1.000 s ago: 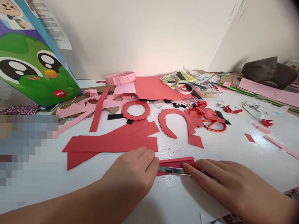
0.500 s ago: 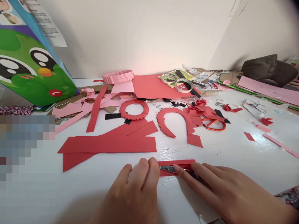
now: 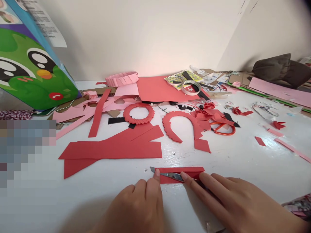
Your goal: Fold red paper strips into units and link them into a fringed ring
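A narrow folded red paper strip (image 3: 184,170) lies on the white table (image 3: 243,168) near the front edge. A thin metal blade (image 3: 170,175) rests along the strip, its tip sticking out past the left end. My right hand (image 3: 230,200) presses the blade down with the forefinger stretched along it. My left hand (image 3: 141,204) has its fingers curled, one fingertip touching the strip's left end beside the blade tip.
Red paper sheets (image 3: 114,149), a pleated red ring (image 3: 138,113), a red arch (image 3: 179,124) and orange scissors (image 3: 222,127) lie beyond. Pink strips (image 3: 80,113), a pink pleated band (image 3: 121,78), tape rolls (image 3: 191,88) and a green cartoon box (image 3: 31,68) stand further back.
My left hand slid back toward me, uncovering the strip's left end and the blade tip. The blade and my right forefinger moved left along the strip.
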`<control>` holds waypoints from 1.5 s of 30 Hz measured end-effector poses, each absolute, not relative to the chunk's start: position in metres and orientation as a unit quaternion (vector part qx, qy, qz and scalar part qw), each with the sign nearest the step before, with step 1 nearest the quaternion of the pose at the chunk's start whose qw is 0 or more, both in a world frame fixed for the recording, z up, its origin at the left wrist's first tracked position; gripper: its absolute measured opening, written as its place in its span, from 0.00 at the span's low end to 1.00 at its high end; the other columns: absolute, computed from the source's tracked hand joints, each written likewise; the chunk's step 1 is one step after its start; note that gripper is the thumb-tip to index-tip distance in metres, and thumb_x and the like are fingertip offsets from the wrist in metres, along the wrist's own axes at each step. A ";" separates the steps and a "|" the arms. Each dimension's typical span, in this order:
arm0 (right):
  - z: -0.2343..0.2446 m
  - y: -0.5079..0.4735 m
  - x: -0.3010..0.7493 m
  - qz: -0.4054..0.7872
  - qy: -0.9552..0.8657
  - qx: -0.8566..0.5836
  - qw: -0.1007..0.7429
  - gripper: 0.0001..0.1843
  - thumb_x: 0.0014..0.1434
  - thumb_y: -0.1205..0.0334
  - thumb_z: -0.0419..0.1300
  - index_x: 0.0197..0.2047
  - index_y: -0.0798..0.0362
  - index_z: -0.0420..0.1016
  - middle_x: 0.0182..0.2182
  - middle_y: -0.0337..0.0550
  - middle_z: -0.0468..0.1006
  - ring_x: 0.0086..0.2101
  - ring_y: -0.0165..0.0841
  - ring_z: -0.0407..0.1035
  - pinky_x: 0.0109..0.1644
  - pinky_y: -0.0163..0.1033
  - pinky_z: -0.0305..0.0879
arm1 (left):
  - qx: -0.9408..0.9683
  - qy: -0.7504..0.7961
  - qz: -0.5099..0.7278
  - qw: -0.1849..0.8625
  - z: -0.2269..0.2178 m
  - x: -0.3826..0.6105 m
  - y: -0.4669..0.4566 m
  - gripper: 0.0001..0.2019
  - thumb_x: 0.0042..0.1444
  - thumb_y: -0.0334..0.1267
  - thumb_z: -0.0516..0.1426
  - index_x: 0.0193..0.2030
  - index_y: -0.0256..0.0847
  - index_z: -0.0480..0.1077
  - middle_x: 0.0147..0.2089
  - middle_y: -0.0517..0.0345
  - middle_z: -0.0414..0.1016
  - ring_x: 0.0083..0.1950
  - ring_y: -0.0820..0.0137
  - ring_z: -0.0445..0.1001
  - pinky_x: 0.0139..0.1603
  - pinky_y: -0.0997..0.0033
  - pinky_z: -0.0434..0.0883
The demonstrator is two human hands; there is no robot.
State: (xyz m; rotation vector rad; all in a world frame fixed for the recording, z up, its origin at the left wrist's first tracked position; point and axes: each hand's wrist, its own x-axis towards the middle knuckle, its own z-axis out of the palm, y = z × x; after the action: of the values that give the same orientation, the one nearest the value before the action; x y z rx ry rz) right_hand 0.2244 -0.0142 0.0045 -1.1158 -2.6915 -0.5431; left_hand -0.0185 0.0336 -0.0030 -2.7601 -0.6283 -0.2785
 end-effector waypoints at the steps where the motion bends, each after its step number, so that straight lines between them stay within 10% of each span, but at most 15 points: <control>1: 0.004 -0.015 0.225 -0.185 -0.904 -0.375 0.086 0.31 0.50 0.82 0.46 0.53 0.62 0.78 0.37 0.45 0.88 0.26 0.34 0.78 0.25 0.36 0.72 | -0.960 -0.216 -0.104 0.146 -0.002 -0.017 0.035 0.19 0.45 0.17 0.53 0.37 0.33 0.81 0.25 0.56 0.78 0.20 0.69 0.71 0.17 0.71 0.64; 33: -0.006 -0.035 0.265 -0.145 -0.896 -0.417 0.039 0.37 0.51 0.84 0.46 0.65 0.62 0.64 0.36 0.45 0.84 0.21 0.32 0.75 0.21 0.37 0.71 | -0.975 -0.180 0.029 0.130 0.011 -0.012 0.040 0.19 0.45 0.20 0.56 0.42 0.27 0.84 0.31 0.44 0.86 0.21 0.67 0.78 0.16 0.75 0.72; 41: -0.023 -0.056 0.288 -0.103 -0.875 -0.473 0.015 0.54 0.53 0.82 0.46 0.79 0.56 0.29 0.42 0.49 0.84 0.28 0.38 0.80 0.26 0.39 0.75 | -0.961 -0.204 -0.078 0.171 -0.002 -0.013 0.035 0.21 0.36 0.22 0.56 0.37 0.30 0.85 0.26 0.47 0.84 0.16 0.68 0.72 0.12 0.73 0.68; 45: -0.032 -0.073 0.305 -0.071 -0.851 -0.519 -0.027 0.54 0.54 0.82 0.45 0.80 0.48 0.32 0.47 0.50 0.84 0.35 0.41 0.82 0.32 0.41 0.79 | -0.962 -0.198 -0.070 0.175 -0.005 -0.015 0.037 0.23 0.39 0.22 0.56 0.41 0.30 0.85 0.26 0.49 0.84 0.17 0.69 0.72 0.13 0.74 0.67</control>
State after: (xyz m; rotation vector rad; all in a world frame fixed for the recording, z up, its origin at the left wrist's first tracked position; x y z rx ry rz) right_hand 0.3048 -0.0729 -0.0315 -1.6600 -2.7205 -0.2285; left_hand -0.0154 0.0370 -0.0053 -2.7258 -0.5604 -0.1974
